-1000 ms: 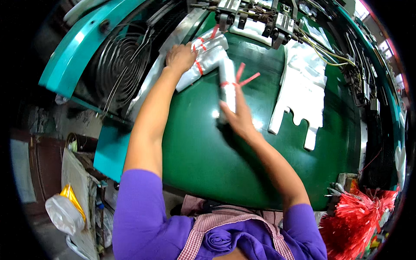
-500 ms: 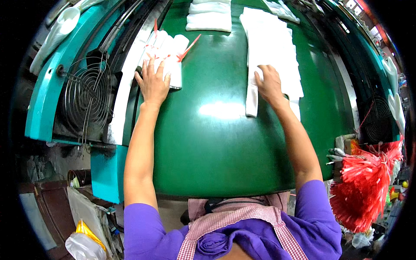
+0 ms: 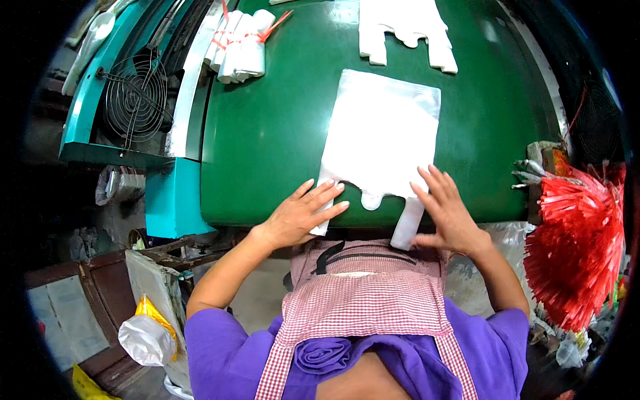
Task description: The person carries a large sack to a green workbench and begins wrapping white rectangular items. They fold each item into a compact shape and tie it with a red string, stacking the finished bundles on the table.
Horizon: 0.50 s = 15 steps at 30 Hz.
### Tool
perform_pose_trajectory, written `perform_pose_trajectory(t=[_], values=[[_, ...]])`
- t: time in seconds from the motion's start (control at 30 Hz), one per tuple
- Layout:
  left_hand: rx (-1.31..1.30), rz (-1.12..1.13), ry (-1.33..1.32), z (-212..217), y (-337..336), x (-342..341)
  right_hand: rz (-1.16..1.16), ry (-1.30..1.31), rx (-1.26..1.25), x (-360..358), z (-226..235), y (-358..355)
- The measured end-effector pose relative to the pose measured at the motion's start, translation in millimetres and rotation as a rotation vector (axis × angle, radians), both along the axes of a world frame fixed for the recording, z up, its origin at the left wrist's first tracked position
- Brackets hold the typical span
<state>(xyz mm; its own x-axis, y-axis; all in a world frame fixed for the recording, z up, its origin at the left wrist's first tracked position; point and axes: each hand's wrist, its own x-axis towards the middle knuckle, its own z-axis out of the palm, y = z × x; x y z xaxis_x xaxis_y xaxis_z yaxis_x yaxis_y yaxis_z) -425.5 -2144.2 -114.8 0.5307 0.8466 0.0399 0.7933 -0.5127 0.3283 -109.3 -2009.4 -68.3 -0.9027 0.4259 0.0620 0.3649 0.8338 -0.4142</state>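
A white plastic vest-style bag, or a thin stack of them, (image 3: 380, 133) lies flat on the green table (image 3: 267, 167), its two handle straps toward me. The strap ends overhang the table's front edge. My left hand (image 3: 300, 213) rests its outstretched fingers on the left strap. Beside the right strap my right hand (image 3: 450, 207) is spread, its fingertips at the bag's edge. Farther off lies a pile of similar white bags (image 3: 407, 27), handles also facing me. At the far left, rolled white bags (image 3: 240, 50) are bound with red ties.
A bunch of red plastic strips (image 3: 577, 247) hangs to the right of the table. On the left stand a teal machine frame (image 3: 175, 197) and a round wire fan guard (image 3: 137, 100). A white and yellow plastic bag (image 3: 148, 337) is at the lower left.
Both hands have come back toward my body, away from the rolls and the pile. A white bag or thin stack now lies in front of me at the near edge. The view has shifted.
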Motion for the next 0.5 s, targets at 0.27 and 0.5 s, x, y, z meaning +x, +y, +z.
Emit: perform_pose_trajectory(t=[0.27,0.5], values=[[0.054,-0.036,-0.304,5,34,-22,-0.187,0.330,0.072,13,-50,-30],[-0.274,0.224,0.100,29,116,60,-0.154,0.441,-0.269,-21,-33,4]])
